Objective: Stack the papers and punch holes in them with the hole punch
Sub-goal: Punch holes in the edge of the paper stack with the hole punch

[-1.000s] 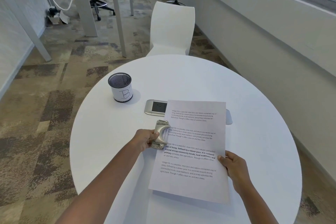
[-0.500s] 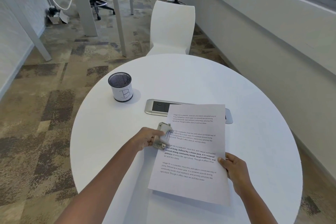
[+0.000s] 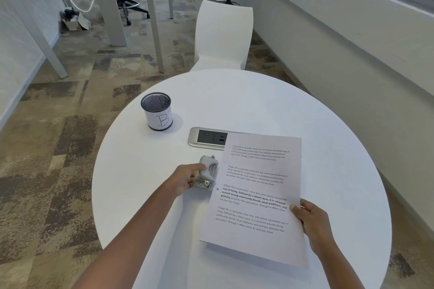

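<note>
My left grip (image 3: 185,179) is wrapped round the metal hole punch (image 3: 207,175), thumb up top, fingers tucked under its near side, punch sitting on the white round counter (image 3: 145,171) just beside the left edge of the papers (image 3: 258,197). The punch's mouth faces that edge; can't tell if it's touching the sheet or just clear of it. One small dark hole (image 3: 217,189) shows in the left margin, right by the punch's near end. My right grip (image 3: 310,218) pinches the papers at the right edge, low down, thumb on top w/ fingers underneath, and the near corner seems lifted a bit off the counter, going by the shadow under it. Top sheet has 4 blocks of printed text, one partly bold. Far end of the papers overlaps a silver power/USB panel (image 3: 206,139) set into the counter. Further left stands a mesh pen cup (image 3: 156,111) w/ a paper label marked "B". Beyond the counter, a white chair (image 3: 224,35), pushed up close.
</note>
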The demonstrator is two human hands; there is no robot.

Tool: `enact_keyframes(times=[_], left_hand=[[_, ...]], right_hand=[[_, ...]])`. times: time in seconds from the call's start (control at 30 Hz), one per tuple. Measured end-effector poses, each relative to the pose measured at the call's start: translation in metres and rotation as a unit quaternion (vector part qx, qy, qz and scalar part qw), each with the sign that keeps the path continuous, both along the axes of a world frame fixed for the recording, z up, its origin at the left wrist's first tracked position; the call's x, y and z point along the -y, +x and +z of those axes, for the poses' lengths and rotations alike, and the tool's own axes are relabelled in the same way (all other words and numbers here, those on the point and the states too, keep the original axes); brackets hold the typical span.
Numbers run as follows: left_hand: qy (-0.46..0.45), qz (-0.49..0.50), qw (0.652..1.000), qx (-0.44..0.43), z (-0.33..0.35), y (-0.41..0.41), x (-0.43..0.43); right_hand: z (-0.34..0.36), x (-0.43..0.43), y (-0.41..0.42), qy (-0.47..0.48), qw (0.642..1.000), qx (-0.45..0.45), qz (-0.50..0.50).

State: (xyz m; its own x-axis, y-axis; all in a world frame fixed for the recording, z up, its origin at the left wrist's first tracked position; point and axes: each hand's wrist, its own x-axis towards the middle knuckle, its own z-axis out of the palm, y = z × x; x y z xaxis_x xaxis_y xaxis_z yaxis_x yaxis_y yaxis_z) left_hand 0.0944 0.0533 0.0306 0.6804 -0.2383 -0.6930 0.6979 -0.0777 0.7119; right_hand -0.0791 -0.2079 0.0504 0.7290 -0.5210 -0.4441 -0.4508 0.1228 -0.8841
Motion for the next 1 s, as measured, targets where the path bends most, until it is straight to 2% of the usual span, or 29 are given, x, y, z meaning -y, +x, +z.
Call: enact_keyframes(times=[0.3,0.57,0.77,1.0], left_hand=[[0.058,0.071,0.995,0.028,-0.004,0.007,-0.018],[0.093,0.088,0.991,0.043,-0.009,0.01,-0.03],[0.114,0.061,0.989,0.075,-0.009,0.01,-0.031],[0.235,-0.021,0.959,0.156,0.003,0.004,-0.025]], right_hand=[[-0.003,0.012,-0.011,-0.001,1.0,-0.006,-0.016],[-0.006,0.016,-0.016,-0.008,1.0,-0.012,-0.023],[-0.008,0.018,-0.016,-0.002,0.999,-0.01,-0.032],[-0.01,0.017,-0.015,0.013,0.999,-0.007,-0.032]])
